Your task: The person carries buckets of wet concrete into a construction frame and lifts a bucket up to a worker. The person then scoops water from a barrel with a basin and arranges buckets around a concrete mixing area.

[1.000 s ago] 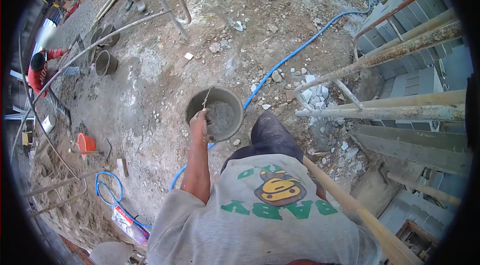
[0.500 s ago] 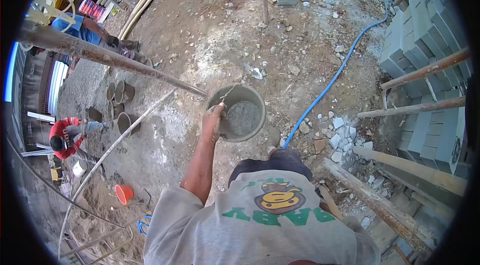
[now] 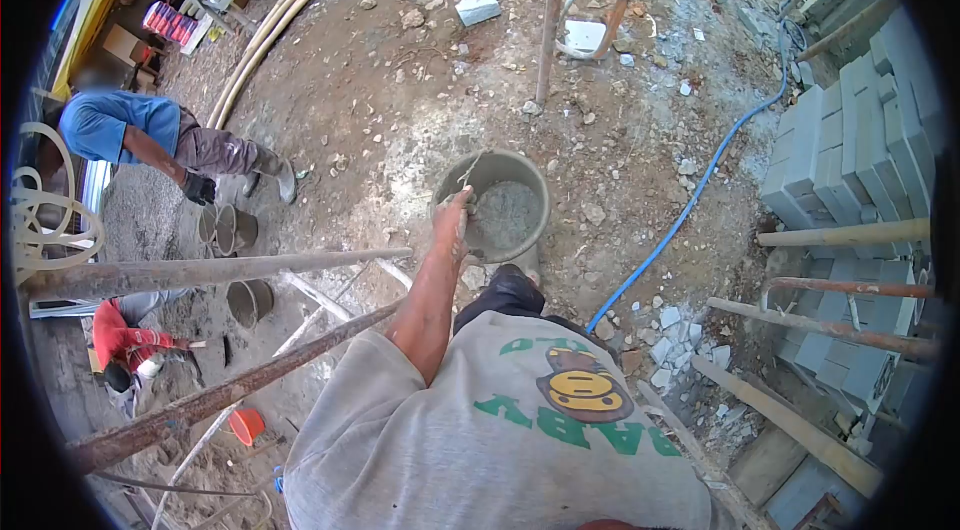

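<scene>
A round dark bucket point(image 3: 541, 215) with grey, wet-looking material at its bottom hangs or stands in front of my body, at the centre of the view. My left hand point(image 3: 453, 217) is closed on the bucket's rope handle point(image 3: 467, 173) at its left side. One foot, partly hidden by the bucket and my dark trousers, shows just below the rim. My right hand is out of sight behind my shirt.
Rusty scaffold poles point(image 3: 250, 377) cross at left and right. A blue hose point(image 3: 682, 218) runs along the ground beside rubble point(image 3: 675, 342). Stacked blocks point(image 3: 835, 155) stand at right. A person in blue point(image 3: 150, 135) and one in red point(image 3: 125, 335) are at left, near other buckets point(image 3: 249, 302).
The view has moved past the scaffold poles. The bucket, still held by its rope, now sits further right in view. The person in blue shows more fully, and the hose lies further right.
</scene>
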A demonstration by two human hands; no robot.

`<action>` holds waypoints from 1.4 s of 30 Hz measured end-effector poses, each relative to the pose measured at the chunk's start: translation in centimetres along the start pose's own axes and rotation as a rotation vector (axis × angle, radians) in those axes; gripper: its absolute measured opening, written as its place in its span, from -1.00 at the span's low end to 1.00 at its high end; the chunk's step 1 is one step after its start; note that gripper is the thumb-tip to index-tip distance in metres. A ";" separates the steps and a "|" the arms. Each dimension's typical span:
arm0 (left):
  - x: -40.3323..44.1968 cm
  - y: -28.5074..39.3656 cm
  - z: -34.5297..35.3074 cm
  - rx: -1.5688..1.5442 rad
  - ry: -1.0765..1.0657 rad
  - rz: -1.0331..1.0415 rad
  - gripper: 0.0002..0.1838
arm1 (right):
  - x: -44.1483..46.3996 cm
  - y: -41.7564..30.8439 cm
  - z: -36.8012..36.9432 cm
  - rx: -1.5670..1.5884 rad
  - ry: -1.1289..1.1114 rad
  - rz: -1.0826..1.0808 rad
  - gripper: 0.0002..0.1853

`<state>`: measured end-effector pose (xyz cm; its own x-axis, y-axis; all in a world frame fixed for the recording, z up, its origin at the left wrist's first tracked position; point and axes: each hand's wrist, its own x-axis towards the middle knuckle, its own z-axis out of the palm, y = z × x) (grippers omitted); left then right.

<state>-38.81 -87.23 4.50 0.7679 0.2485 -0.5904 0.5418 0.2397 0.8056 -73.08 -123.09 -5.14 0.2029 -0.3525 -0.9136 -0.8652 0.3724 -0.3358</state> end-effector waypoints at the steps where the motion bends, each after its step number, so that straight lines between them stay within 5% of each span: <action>1: 0.9 0.8 -0.4 -0.033 0.021 -0.040 -0.77 | 0.5 -1.8 1.1 -0.008 -0.006 -0.005 -0.80; 6: 5.6 6.8 0.2 -0.062 0.042 -0.137 -0.77 | 1.5 -10.0 5.3 -0.015 -0.005 -0.016 -0.80; 14: 17.7 14.2 -2.2 -0.254 0.221 0.015 -0.77 | 7.9 -26.4 13.4 -0.153 -0.042 -0.039 -0.80; 28: 25.5 21.3 -15.5 -0.738 0.922 0.133 -0.78 | 13.8 -61.0 36.6 -0.692 -0.236 -0.219 -0.81; 35: 28.6 18.3 -24.9 -1.028 1.066 0.014 -0.80 | 10.0 -65.3 52.4 -0.793 -0.309 -0.271 -0.81; 42: 31.1 18.7 -32.4 -1.236 1.097 -0.019 -0.84 | 5.5 -64.5 58.3 -0.738 -0.283 -0.265 -0.81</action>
<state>-15.88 -44.60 -0.42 -0.1186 0.6108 -0.7828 -0.4476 0.6709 0.5913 10.58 -98.99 -1.86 0.4641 -0.0835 -0.8819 -0.8311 -0.3855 -0.4009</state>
